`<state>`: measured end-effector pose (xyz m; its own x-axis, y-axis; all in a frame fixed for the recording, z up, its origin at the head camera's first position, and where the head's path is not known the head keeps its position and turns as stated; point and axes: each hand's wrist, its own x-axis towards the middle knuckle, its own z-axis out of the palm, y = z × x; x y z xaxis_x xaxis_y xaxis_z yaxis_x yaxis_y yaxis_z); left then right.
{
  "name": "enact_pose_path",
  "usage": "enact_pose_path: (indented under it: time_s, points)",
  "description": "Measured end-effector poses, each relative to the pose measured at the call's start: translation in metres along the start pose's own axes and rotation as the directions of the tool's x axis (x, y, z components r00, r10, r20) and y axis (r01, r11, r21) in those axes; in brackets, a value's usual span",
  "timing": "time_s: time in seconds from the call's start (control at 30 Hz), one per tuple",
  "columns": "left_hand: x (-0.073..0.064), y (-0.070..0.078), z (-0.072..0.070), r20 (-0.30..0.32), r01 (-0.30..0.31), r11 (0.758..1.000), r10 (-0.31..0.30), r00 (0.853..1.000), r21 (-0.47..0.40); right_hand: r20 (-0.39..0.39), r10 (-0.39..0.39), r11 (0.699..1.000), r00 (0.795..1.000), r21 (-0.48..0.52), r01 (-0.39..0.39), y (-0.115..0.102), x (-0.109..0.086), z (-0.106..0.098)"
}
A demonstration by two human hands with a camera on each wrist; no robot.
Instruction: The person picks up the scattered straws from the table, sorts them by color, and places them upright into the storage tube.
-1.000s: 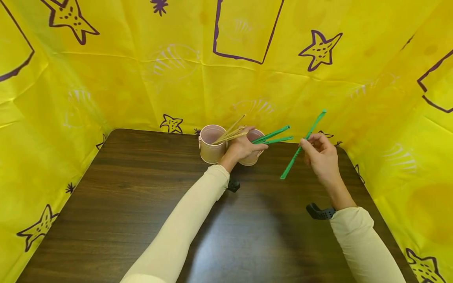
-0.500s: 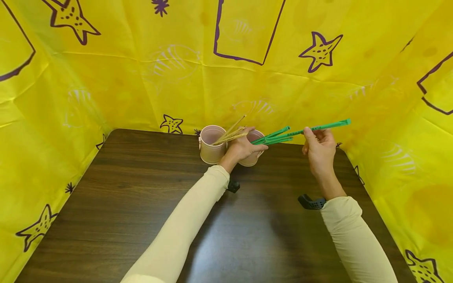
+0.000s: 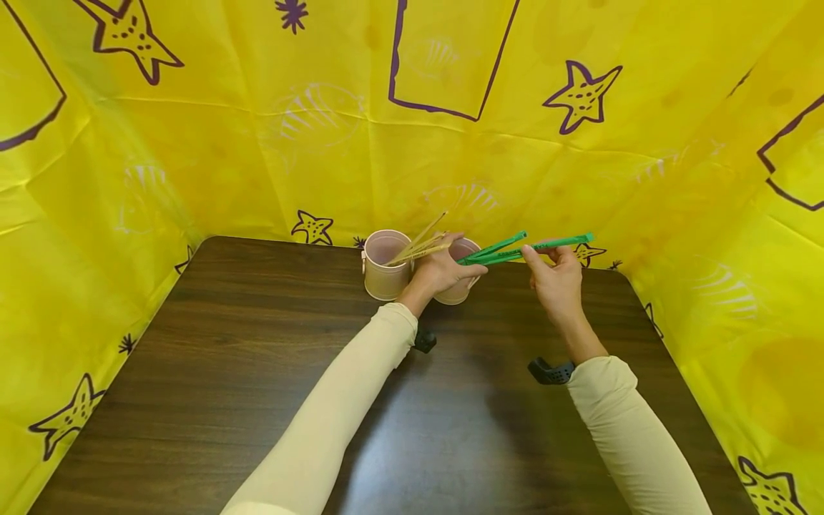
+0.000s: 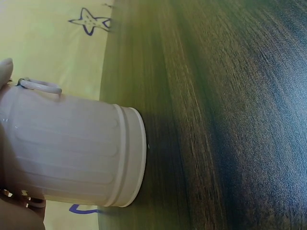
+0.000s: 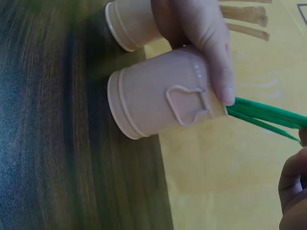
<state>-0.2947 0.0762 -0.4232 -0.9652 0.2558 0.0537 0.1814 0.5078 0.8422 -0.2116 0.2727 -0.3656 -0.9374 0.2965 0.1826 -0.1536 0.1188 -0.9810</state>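
Two small pale pink pails stand side by side at the far edge of the table. My left hand point(image 3: 444, 270) grips the right pail point(image 5: 153, 96) at its rim, thumb along the near side. Several green wrapped straws point(image 3: 505, 242) lean out of that pail toward the right. My right hand point(image 3: 558, 286) pinches another green wrapped straw point(image 3: 573, 242), nearly level, its left end overlapping the others above the pail mouth. Yellow wrapped straws point(image 3: 418, 248) slant out of the left pail point(image 3: 386, 280), partly behind my left hand.
The dark wood-grain table point(image 3: 257, 357) reaches to a yellow printed sheet point(image 3: 309, 157) that hangs behind and along both sides. A wire-like side handle point(image 5: 184, 120) sticks to the right pail's wall. Black bands point(image 3: 550, 372) sit on my wrists.
The straw in my right hand has turned from steeply slanted to nearly level. That hand has moved left toward the right pail. My left hand has stayed in place.
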Motion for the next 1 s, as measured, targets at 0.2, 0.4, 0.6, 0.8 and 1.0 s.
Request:
enact_pose_path:
  time_s: [0.2, 0.4, 0.6, 0.8, 1.0]
  points:
    - [-0.002, 0.000, 0.001, 0.007, 0.003, 1.000, -0.003, 1.000, -0.003, 0.047, -0.004, 1.000, 0.999, 0.022, 0.003, -0.010, -0.008, 0.005]
    - [-0.002, 0.001, -0.001, 0.014, 0.003, 1.000, -0.003, 1.000, 0.002, 0.059, -0.019, 0.999, 0.998, 0.033, 0.017, -0.012, -0.009, 0.007]
    - [-0.002, 0.002, 0.000, 0.014, 0.005, 1.000, -0.005, 1.000, 0.016, 0.069, -0.042, 0.999, 0.997, 0.028, 0.040, -0.001, -0.004, 0.005]
    - [-0.002, 0.000, -0.001, 0.011, 0.001, 1.000, -0.001, 1.000, 0.026, 0.069, -0.038, 0.999, 0.997, 0.004, 0.038, 0.000, -0.006, 0.004]
    - [-0.001, 0.002, -0.003, 0.023, 0.004, 0.999, -0.005, 1.000, 0.049, 0.047, -0.020, 1.000, 0.999, 0.023, 0.019, -0.011, -0.018, 0.003]
